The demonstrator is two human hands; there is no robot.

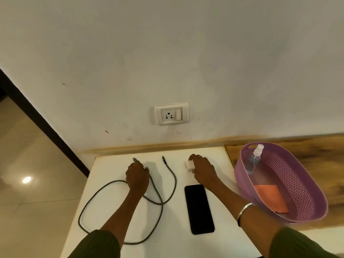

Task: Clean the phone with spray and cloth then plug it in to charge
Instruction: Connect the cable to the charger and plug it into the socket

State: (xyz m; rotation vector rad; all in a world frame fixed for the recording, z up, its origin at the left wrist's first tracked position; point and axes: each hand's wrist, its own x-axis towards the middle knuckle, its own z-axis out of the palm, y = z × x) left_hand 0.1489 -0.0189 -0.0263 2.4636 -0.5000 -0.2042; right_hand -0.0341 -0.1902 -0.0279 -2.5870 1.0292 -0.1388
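White tabletop (115, 211) below the wall socket (171, 114): your left hand (137, 176) closes on the cable (89, 202) near its plug end, your right hand (203, 169) pinches the white adapter (189, 166). With spray bottle (253, 158) and cloth (270, 198) in the basket (316, 211), cleaning looks finished; charging the phone (199, 209), lying between your forearms, remains.

A black phone (199, 209) is laid flat, screen dark, on the white table (173, 244). A grey cable (158, 200) is looped to its left, one plug end held at the far side, the other end lying free. A white charger (189, 166) is held just beyond the phone. A clear spray bottle (253, 159) is leaned inside the purple basket (305, 185) to the right, and an orange cloth (270, 197) is laid flat on the basket's floor.
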